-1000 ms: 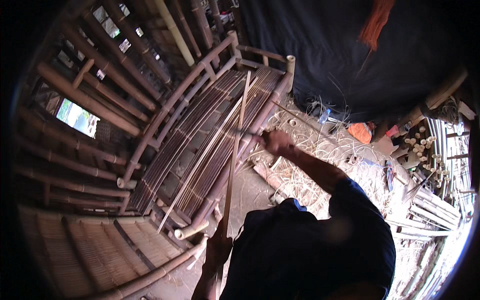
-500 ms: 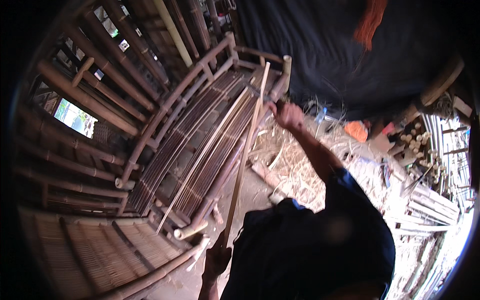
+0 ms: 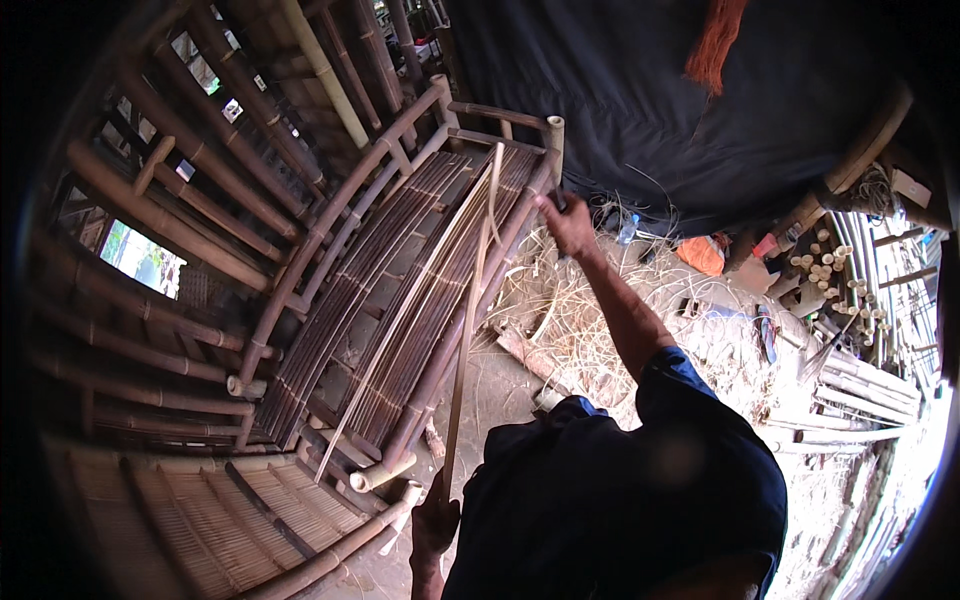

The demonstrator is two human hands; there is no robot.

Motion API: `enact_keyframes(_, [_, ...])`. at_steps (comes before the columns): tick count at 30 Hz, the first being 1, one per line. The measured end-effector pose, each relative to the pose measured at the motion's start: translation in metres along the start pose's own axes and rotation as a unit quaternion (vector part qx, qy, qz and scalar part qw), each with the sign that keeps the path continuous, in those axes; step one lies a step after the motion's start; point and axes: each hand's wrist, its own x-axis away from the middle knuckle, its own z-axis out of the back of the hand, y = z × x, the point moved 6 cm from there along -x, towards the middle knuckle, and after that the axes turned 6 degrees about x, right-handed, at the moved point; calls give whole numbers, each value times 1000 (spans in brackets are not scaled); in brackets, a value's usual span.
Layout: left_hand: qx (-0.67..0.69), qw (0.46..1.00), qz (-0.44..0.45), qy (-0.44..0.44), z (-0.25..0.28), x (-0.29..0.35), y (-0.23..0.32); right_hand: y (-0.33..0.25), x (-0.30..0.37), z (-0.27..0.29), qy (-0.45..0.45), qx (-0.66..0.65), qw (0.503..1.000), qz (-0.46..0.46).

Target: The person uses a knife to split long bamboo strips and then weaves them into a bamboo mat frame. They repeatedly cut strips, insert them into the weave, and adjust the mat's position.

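Note:
My left hand (image 3: 436,522), low in the view beside my dark shirt, is closed around the lower end of a long bamboo strip (image 3: 465,345). The strip rises from it, slanting slightly right, in front of a bamboo bench. Near its upper end a thin sliver (image 3: 493,215) curves away from it. To the right of the strip, apart from it, my right hand (image 3: 572,229) is closed on a knife (image 3: 561,200). Only a small dark part of the knife shows there; its blade is hard to make out.
The bamboo bench (image 3: 460,325) has loose strips on its slatted seat. Pale shavings (image 3: 590,310) cover the floor at right. A dark sheet (image 3: 620,100) hangs behind. Cut bamboo poles (image 3: 830,260) are stacked at far right. A slatted bamboo panel (image 3: 200,510) lies at lower left.
My right hand has drawn the knife away from the strip, to the right and slightly down. A curved sliver now stands off the strip's upper part. My left hand keeps its grip.

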Motion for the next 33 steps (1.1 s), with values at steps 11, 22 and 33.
enact_keyframes(11, [-23, 999, -6, 26, -4, -4, -9, -17, 13, -30, 0, 36, 999, 10])
enact_keyframes(22, [-64, 993, -28, 96, -10, 4, -26, 38, -128, 127, 298, -4, 949, -105])
enact_keyframes(33, [-156, 968, -92, 172, -28, -53, -1, 69, 35, 7, -51, -137, 960, -238])
